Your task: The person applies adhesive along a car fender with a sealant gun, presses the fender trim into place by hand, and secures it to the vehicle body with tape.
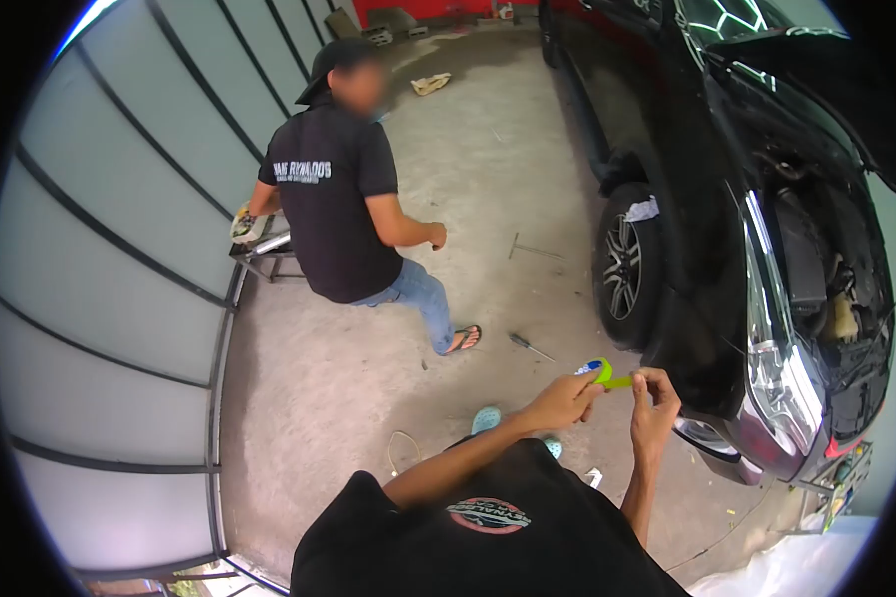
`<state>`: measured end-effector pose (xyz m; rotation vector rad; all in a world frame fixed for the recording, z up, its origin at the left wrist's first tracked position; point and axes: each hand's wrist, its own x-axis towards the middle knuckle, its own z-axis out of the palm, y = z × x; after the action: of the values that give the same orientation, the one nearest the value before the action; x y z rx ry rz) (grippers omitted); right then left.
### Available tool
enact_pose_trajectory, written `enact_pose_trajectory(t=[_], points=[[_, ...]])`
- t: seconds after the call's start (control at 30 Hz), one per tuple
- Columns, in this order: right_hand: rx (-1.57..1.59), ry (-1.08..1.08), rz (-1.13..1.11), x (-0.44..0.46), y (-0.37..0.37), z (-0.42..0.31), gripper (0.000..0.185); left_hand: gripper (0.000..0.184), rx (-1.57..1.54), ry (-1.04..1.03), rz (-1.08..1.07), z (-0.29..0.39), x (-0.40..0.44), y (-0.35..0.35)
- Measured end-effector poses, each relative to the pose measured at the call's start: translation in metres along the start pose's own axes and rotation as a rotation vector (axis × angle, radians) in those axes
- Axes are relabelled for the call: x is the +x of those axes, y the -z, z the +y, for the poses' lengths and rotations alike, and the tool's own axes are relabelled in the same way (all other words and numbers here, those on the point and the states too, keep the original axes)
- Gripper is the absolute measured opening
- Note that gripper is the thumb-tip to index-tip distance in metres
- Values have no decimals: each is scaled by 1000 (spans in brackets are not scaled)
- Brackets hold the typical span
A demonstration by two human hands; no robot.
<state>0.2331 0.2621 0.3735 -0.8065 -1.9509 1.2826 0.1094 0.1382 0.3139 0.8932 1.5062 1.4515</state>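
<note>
My left hand (564,401) is closed around a roll of lime-green tape (605,370) that has blue and white print on it. A short green strip (619,382) runs from the roll across to my right hand (655,400), where the fingertips pinch its free end. Both hands are held out in front of my body, close to the front wheel and bumper of a black car (679,328).
The car's hood is raised over the engine bay (831,289). A co-worker (334,199) leans by a low metal stand (259,257) on the left. On the concrete floor lie a screwdriver (534,346) and a T-shaped metal tool (534,249). A cloth (643,210) rests on the tyre.
</note>
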Motion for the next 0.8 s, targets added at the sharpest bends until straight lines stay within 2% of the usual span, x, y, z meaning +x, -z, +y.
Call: enact_pose_trajectory(t=[0.03,0.17,0.3,0.57,0.8], points=[[59,-83,-15,2,2,3,13,31,-33,1,-39,-3,-1,3],[110,-85,-86,2,12,12,16,31,-38,-6,-105,2,-8,-1],[21,-115,17,-3,21,26,16,30,-105,106,-196,-7,-11,-14],[-22,-177,231,-22,49,28,15,32,-42,171,-392,-3,-11,-18],[-9,-231,278,-36,56,29,16,31,47,154,-408,-8,-10,-31]])
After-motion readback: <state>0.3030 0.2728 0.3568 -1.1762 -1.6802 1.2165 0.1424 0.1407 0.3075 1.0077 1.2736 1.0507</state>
